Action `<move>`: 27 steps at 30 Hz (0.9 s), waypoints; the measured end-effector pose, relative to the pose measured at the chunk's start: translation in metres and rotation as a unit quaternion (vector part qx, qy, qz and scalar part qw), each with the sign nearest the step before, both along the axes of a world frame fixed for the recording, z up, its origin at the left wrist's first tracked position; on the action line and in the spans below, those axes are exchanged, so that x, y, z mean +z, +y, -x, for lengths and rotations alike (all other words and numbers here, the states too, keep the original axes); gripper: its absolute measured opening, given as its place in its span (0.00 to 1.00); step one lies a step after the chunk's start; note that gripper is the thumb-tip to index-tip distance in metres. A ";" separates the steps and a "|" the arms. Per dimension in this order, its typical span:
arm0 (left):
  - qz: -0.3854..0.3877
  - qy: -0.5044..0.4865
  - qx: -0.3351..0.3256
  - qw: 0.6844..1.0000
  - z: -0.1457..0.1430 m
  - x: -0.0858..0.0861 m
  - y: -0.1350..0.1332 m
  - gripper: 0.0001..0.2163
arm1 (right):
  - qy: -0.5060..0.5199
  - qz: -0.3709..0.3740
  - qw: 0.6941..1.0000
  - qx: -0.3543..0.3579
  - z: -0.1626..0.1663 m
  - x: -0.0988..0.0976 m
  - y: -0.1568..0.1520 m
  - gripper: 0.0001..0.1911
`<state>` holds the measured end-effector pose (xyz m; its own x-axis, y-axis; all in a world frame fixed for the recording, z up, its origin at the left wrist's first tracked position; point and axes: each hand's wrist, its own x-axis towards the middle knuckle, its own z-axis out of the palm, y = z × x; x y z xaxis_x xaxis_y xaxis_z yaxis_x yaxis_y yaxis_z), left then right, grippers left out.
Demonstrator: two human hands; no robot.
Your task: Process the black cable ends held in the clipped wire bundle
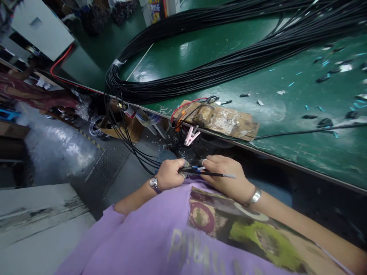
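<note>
Close to my body, my left hand is closed around several thin black cables that run back up to the big coil on the bench. Their cut ends poke out to the right, with blue and whitish inner wires showing. My right hand pinches at these ends, its thumb and finger closed by the stripped tips. One black cable end with a grey-white tip lies across the right hand. The large black cable coil rests on the green bench, tied at its left bend.
On the green bench edge sits a worn wooden block with red and black wires, and a pink clothespin hangs beside it. Cable scraps litter the right side. A cardboard box stands below; another person is at far left.
</note>
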<state>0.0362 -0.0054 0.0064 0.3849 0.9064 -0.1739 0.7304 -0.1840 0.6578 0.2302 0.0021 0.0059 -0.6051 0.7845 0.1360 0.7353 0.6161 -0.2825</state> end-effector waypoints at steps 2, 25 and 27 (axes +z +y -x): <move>0.018 -0.049 0.015 0.999 0.000 -0.004 -0.001 0.07 | 0.010 -0.031 0.999 0.009 -0.001 -0.003 0.000 0.13; 0.267 -0.351 0.262 0.858 0.006 -0.009 -0.004 0.19 | 0.362 0.362 0.855 -0.082 0.018 -0.026 0.009 0.12; 0.268 -0.351 0.251 0.861 0.006 -0.009 -0.003 0.19 | 0.411 0.414 0.807 -0.090 0.023 -0.025 0.009 0.11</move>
